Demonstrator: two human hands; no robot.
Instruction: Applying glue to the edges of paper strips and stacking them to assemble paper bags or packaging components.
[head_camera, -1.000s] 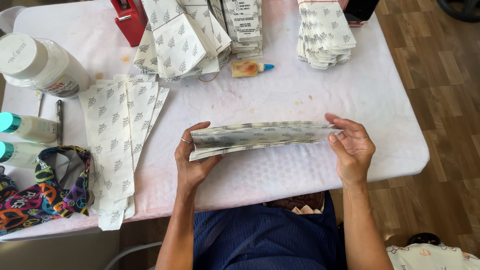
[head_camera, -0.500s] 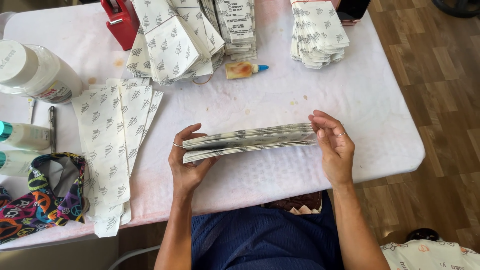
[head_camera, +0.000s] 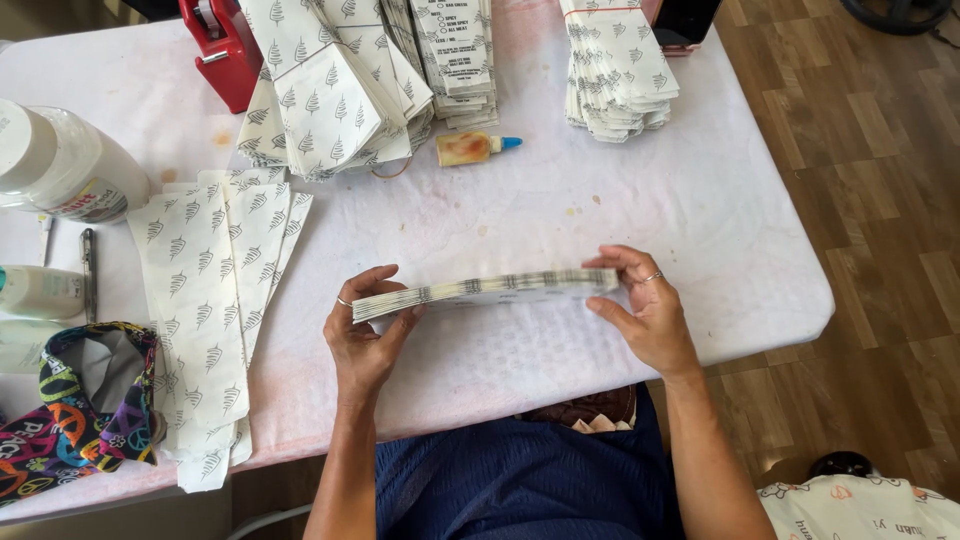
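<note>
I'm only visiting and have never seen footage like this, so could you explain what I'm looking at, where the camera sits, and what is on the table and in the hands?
There is no machine here: a person works with two bare hands, and the single camera sits on their head, looking down. The left hand and right hand each take one end of a flat stack of patterned paper bags, held edge-on just above the white table. More such bags lie spread out at the left and piled at the far edge. Also there: a small glue bottle with a blue tip, a red tape dispenser, a big white jar, a pen and a colourful cloth.
</note>
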